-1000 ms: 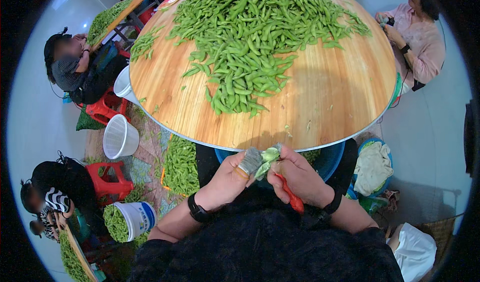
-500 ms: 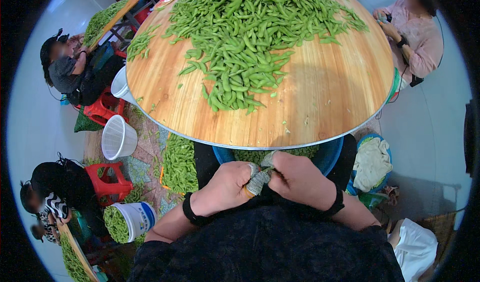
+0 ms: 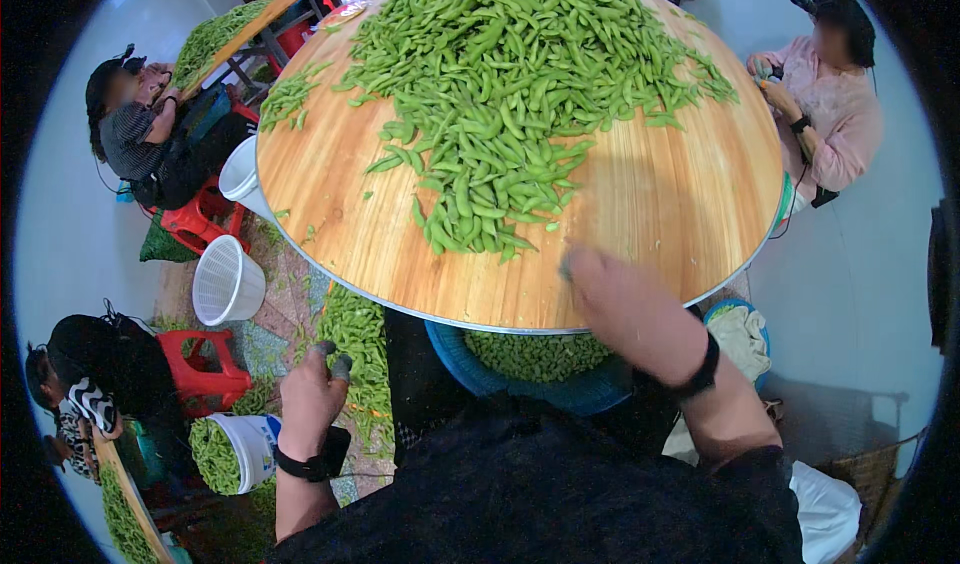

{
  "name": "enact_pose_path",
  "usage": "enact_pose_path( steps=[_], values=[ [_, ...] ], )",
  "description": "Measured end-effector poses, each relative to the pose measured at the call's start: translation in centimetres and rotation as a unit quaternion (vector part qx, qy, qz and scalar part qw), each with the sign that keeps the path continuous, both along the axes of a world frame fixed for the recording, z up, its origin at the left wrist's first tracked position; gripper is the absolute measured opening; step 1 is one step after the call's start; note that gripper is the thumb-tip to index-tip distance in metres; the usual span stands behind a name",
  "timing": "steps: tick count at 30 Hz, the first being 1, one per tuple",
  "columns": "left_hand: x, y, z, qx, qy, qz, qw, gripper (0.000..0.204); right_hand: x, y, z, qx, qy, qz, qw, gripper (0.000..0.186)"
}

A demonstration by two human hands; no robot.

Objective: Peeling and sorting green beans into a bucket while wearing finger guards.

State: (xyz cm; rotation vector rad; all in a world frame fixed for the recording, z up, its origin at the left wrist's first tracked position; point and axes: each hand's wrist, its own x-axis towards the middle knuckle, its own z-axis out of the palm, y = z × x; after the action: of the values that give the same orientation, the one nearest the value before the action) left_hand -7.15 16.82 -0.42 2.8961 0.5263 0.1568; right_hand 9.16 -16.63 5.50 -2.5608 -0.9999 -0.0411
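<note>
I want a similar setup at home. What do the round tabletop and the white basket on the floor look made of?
The round tabletop looks like wood or bamboo board: pale honey colour with straight grain lines, a smooth low-sheen face and a thin light edge band. The white basket looks like moulded plastic: uniform matt white, with a fine slotted wall.

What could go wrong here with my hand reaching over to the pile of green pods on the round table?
The right hand is blurred with motion beside the pod pile, so a quick sweep might knock loose pods off the wooden tabletop and miss the blue basin under its rim. The left hand hangs out over pods heaped on the floor; anything it lets go could land among them.
</note>
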Motion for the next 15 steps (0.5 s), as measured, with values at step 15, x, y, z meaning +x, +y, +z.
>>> enact_pose_path(
  steps=[15],
  values=[
    [2.4,-4.4,2.8,-0.235,-0.035,-0.124,0.963,0.014,-0.9,0.5,1.3,-0.079,0.116,0.098,0.985,0.017]
  ],
)
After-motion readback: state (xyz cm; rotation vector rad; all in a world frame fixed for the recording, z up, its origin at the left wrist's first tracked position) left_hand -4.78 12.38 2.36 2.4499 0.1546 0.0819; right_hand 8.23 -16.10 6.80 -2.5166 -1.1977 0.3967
